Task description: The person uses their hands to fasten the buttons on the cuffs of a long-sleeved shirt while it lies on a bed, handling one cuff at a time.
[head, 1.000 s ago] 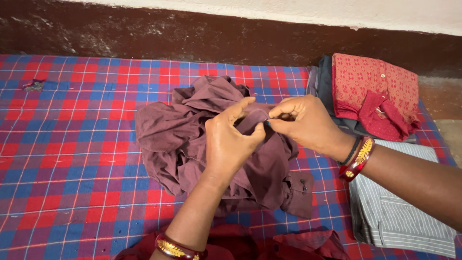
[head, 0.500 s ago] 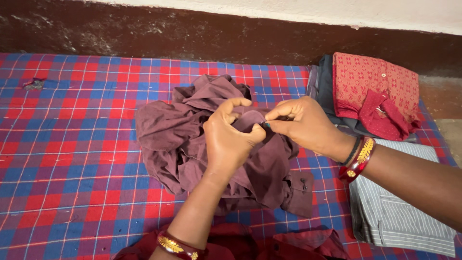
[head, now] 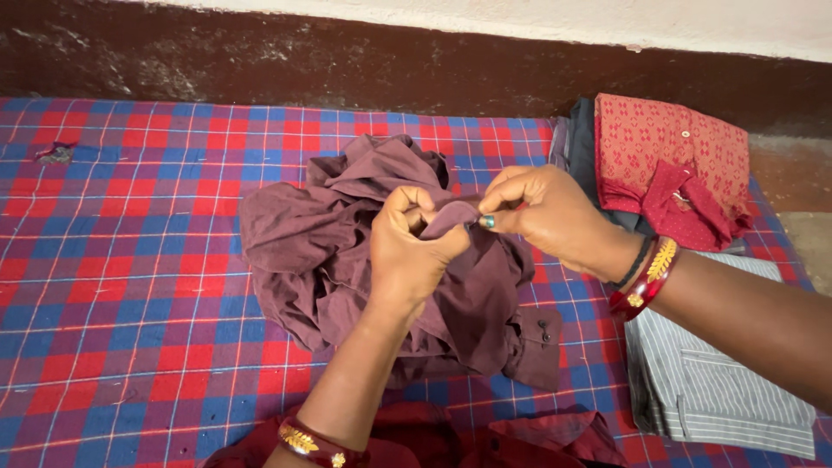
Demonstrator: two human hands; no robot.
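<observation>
a crumpled maroon shirt (head: 321, 260) lies mid-way on the checked bed cover (head: 121, 277); the left hand (head: 414, 251) pinches a fold of it, grip pressed together; the right hand (head: 550, 217) pinches the same fold just beside it; further right sit folded clothes (head: 676, 165); judged step: finding an edge; straightening it calls for both hands drawing apart.
</observation>
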